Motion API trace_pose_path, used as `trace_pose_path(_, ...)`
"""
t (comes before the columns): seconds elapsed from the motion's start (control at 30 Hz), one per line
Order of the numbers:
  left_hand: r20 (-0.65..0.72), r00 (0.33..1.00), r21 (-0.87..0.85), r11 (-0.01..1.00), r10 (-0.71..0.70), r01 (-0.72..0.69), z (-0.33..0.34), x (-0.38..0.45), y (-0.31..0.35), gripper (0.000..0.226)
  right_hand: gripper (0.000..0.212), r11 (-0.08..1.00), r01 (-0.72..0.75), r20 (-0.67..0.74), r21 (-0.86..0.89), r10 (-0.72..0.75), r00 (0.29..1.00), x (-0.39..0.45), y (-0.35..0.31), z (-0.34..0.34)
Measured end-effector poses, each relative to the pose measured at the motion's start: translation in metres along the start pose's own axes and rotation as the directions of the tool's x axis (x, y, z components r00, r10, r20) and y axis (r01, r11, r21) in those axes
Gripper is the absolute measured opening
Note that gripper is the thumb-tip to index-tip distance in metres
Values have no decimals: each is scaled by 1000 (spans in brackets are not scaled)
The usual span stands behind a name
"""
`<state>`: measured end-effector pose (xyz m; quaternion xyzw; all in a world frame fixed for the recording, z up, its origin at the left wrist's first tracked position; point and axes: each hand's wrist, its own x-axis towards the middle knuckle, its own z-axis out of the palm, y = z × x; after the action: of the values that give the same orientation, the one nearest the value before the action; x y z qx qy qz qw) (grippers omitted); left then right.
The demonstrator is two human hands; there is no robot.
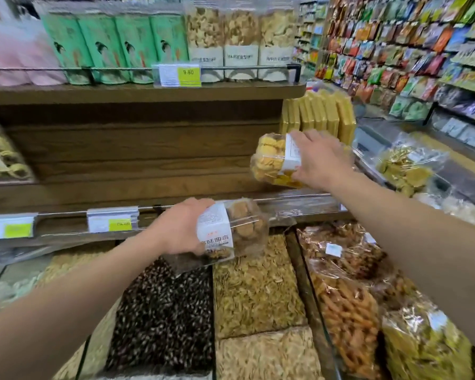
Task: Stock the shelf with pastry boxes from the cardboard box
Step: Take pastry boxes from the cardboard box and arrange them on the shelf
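My right hand (pixel 320 157) grips a clear pastry box of yellow biscuits (pixel 272 160) with a white label, held tilted over the right end of the wooden middle shelf (pixel 137 187). My left hand (pixel 180 229) grips a second clear pastry box of brown biscuits (pixel 242 229) with a white printed label, held just in front of the shelf's metal rail (pixel 285 200). The stretch of shelf behind both boxes is bare wood. The cardboard box is out of sight.
The upper shelf carries green packets (pixel 107 48) and clear pastry boxes (pixel 242 42) behind a rail with a price tag (pixel 180 75). Yellow packs (pixel 321 116) stand at the shelf's right end. Below lie bulk bins of seeds (pixel 162 319) and bagged snacks (pixel 348 303). Another aisle runs at right.
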<state>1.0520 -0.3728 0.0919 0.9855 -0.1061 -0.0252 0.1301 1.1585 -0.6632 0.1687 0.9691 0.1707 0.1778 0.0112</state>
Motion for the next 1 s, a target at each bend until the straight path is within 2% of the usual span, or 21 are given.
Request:
trace_pose_path(0.13,37,999,-15,1000,8,-8,5,25,2,112,96,997,77,66,-12,-76,995,47,13,31)
trace_pose_path(0.33,90,995,-75,996,50,-43,6,48,-3,107,96,993,118,152,4,-117,982,100,17,71)
trace_pose_path(0.43,125,990,-84,995,65,-55,4,57,-3,106,86,989,144,115,-27,-140,983,116,16,89)
trace_pose_path(0.57,150,987,-100,994,52,-37,10,59,-4,107,74,993,89,-11,-82,-90,996,115,8,109)
trace_pose_path(0.67,151,988,-103,994,44,-29,12,58,-4,108,76,995,48,-64,-90,-54,996,114,3,112)
trace_pose_path(0.83,139,990,-74,997,24,-14,7,51,6,108,88,999,44,-16,-17,-44,999,102,2,103)
trace_pose_path(1.0,69,991,-17,994,112,-111,-26,41,27,98,94,997,71,-31,5,-71,997,65,23,84)
